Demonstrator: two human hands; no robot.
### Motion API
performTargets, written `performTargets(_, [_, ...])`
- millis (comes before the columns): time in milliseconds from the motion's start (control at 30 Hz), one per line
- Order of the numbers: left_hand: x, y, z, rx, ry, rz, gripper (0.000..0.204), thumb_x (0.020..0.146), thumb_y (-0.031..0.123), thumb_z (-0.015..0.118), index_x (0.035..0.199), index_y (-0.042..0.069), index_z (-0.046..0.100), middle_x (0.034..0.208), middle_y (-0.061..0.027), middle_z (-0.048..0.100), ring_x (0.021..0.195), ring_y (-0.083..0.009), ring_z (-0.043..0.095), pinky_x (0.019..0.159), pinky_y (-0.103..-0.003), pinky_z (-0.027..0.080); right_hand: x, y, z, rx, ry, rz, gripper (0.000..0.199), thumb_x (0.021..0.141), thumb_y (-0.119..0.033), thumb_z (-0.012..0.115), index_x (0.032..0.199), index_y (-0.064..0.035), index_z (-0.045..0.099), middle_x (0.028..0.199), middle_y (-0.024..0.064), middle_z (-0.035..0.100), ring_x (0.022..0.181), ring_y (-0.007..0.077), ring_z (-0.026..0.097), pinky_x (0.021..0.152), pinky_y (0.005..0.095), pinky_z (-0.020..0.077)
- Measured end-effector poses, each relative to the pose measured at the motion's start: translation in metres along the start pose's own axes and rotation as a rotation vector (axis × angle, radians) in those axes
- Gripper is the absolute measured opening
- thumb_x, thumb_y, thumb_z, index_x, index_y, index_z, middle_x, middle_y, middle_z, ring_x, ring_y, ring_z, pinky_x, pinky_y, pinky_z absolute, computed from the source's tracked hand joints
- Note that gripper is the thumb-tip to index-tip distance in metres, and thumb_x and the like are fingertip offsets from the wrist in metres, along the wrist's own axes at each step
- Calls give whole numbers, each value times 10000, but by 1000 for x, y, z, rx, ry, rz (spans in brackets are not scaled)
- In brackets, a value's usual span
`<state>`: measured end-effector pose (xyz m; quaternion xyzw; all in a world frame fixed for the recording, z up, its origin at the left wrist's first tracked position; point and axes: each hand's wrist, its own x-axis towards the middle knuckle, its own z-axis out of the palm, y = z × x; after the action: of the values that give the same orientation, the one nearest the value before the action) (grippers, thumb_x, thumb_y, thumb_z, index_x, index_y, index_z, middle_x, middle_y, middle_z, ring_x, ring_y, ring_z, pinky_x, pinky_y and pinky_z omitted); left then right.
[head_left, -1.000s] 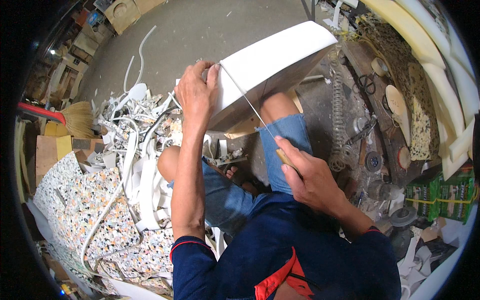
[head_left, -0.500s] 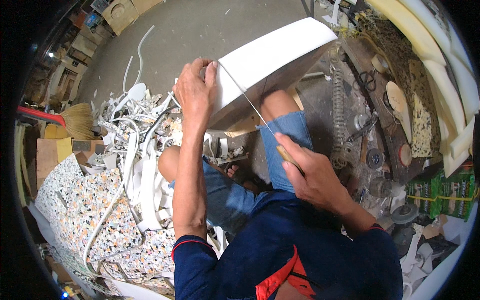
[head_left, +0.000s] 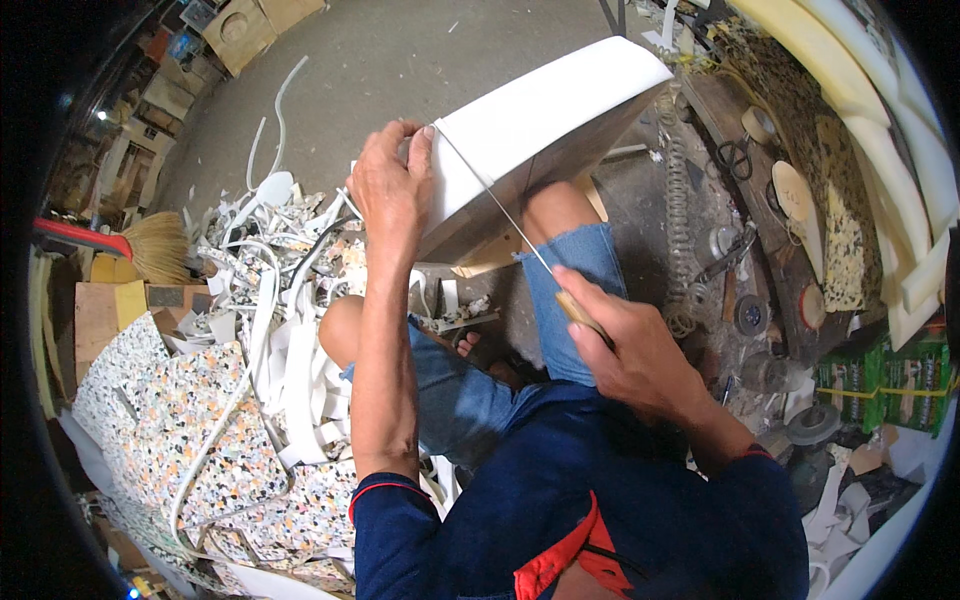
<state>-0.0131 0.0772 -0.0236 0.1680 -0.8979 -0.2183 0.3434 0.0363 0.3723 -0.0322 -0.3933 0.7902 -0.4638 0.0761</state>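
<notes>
Denim shorts and a navy sleeve fill the nearest part of my view, knees bent over a concrete floor (head_left: 400,70). My right hand (head_left: 625,350), at about four o'clock from the centre, is curled tight around the wooden handle of a long thin knife (head_left: 500,215); the blade runs up toward eleven o'clock. Farther out, my left hand (head_left: 392,190) clamps its fingers over the near corner of a big white foam block (head_left: 545,125), which rests tilted across my right knee, and the blade's tip meets that same corner. At nine o'clock lies a heap of white foam strips (head_left: 270,290), with speckled foam sheets (head_left: 170,420) below it. Beyond, at ten o'clock, a straw broom (head_left: 155,245). A cluttered desk (head_left: 800,140) sits at two o'clock.
</notes>
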Motion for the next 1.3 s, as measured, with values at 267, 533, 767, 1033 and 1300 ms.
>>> performTargets(267, [-3, 16, -26, -55, 240, 85, 392, 911, 345, 700, 1186, 66, 702, 1144, -181, 681, 1051, -330, 627, 955, -438, 454, -80, -22, -61, 127, 44, 208, 556, 913, -57, 605, 1455, -18, 485, 1065, 215, 706, 966, 308, 715, 902, 373, 538])
performTargets(533, [-33, 76, -30, 674, -268, 704, 509, 774, 237, 772, 1270, 221, 659, 1364, -76, 594, 1394, -327, 440, 1188, -693, 125, -185, 101, -73, -358, 643, 728, 468, 879, -151, 734, 1278, 12, 549, 1029, 212, 693, 959, 308, 695, 857, 386, 536])
performTargets(767, [-18, 45, -18, 622, -340, 739, 309, 874, 105, 699, 1181, 141, 691, 1239, -78, 676, 1310, -269, 542, 1228, -576, 177, -361, 175, 15, -366, 597, 1403, 459, 865, -240, 705, 1207, -3, 511, 1068, 288, 657, 1027, 480, 636, 888, 529, 494])
performTargets(1033, [14, 24, -96, -372, 160, 291, 187, 1019, 105, 598, 1114, -44, 659, 1246, -173, 680, 1166, -236, 633, 1061, -372, 465, -420, 235, 74, -299, 246, 1712, 703, 772, -268, 800, 1323, 62, 513, 1292, 325, 585, 1216, 456, 574, 1016, 495, 467])
performTargets(1300, [-59, -56, -155, 277, 1046, -377, 621, 920, 199, 730, 1415, -62, 461, 1425, -253, 499, 1330, -371, 488, 1131, -495, 410, -200, 345, -37, -363, 668, 949, 999, 839, -417, 792, 1559, 22, 258, 1553, 293, 368, 1405, 456, 407, 1143, 515, 352])
